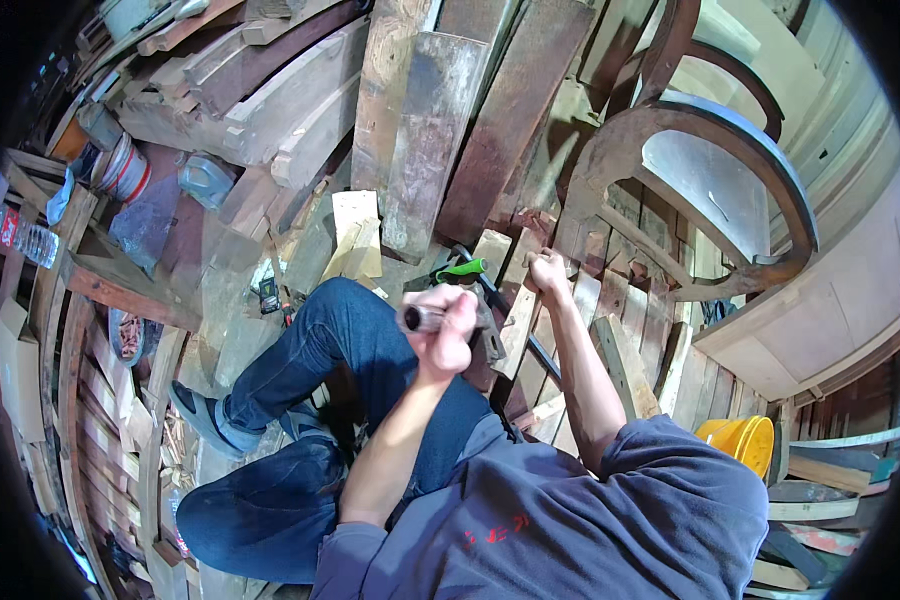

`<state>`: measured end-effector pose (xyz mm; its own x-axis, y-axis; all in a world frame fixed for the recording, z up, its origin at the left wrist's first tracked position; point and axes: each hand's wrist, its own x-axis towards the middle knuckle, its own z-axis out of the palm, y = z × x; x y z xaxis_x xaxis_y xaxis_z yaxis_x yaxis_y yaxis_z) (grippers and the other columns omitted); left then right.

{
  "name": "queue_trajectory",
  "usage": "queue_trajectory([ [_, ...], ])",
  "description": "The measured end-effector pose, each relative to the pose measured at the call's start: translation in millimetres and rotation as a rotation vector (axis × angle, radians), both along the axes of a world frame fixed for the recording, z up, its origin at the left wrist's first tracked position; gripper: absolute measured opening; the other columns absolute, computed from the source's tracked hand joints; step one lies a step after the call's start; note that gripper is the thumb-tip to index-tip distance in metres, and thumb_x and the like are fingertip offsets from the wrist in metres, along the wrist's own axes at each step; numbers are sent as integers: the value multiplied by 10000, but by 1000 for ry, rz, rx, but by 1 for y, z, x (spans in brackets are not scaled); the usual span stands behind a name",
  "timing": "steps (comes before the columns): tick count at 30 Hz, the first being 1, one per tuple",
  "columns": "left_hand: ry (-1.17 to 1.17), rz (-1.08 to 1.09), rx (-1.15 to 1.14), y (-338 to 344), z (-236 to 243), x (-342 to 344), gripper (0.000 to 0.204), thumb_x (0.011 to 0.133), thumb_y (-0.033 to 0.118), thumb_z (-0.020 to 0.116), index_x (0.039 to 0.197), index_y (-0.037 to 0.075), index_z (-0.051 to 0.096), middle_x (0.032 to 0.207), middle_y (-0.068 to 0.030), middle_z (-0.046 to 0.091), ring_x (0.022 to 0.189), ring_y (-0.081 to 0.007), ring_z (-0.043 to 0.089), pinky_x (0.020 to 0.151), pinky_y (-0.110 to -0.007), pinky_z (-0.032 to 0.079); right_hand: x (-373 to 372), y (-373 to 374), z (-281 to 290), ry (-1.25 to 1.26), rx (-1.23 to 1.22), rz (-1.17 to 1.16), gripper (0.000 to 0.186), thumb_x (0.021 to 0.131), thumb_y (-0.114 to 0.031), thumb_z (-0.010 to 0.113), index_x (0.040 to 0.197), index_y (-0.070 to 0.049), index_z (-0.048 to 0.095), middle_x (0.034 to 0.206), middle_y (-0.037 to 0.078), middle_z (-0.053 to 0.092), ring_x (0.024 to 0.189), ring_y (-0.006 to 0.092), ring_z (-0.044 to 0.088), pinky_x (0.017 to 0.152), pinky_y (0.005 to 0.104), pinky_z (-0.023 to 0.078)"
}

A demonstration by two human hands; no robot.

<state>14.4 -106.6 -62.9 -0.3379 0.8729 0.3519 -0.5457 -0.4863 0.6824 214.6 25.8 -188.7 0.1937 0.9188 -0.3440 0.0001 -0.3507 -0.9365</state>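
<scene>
My left hand (444, 335) is wrapped round the thick, round brown handle (423, 318) of a tool, its end pointing up at me. Just right of that fist shows a dark metal piece (492, 343); whether it belongs to the same tool I cannot tell. Farther forward and to the right, my right hand (547, 272) is closed in a fist at a narrow pale wood piece (518, 318). What its fingers hold, if anything, is hidden. Beyond my left hand lies a black tubular tool with a bright green grip (462, 271).
Broad weathered boards (435, 140) lean ahead. At the right stands a curved wooden frame (690, 115). A yellow bucket (738, 440) sits by my right elbow. To the left are stacked timbers (260, 95), a blue jug (206, 180) and a plastic bottle (30, 238).
</scene>
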Motion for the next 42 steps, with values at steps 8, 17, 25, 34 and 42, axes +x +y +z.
queue_trajectory([
  [8,539,215,284,8,24,-7,252,720,48,630,526,43,470,483,-65,476,386,-205,454,433,-292,326,5,4,10,-548,85,140,398,812,-366,611,889,15,694,610,48,606,579,178,577,557,321,441],
  [17,238,25,8,13,6,-29,354,813,69,655,546,29,426,511,-13,462,450,-88,405,467,-267,302,5,-29,41,-813,288,57,458,817,-393,594,815,59,667,718,253,639,704,348,660,677,397,500],
  [25,155,-170,51,5,18,-24,233,837,65,633,632,19,532,608,-14,537,531,-81,458,521,-244,319,25,-31,62,-812,705,68,381,849,-295,568,705,55,612,643,215,523,597,373,553,567,423,409],
  [34,274,71,183,-2,41,-16,305,855,35,570,602,54,401,499,-15,393,425,-86,365,421,-262,269,29,-32,56,-549,810,-33,283,811,-173,538,748,66,678,582,176,599,696,280,642,958,373,444],
  [42,157,246,149,2,43,-12,326,936,21,471,659,92,315,510,21,278,392,-65,235,373,-231,190,49,-29,43,-389,790,-51,303,824,-126,448,577,25,538,487,24,454,534,123,441,942,321,392],
])
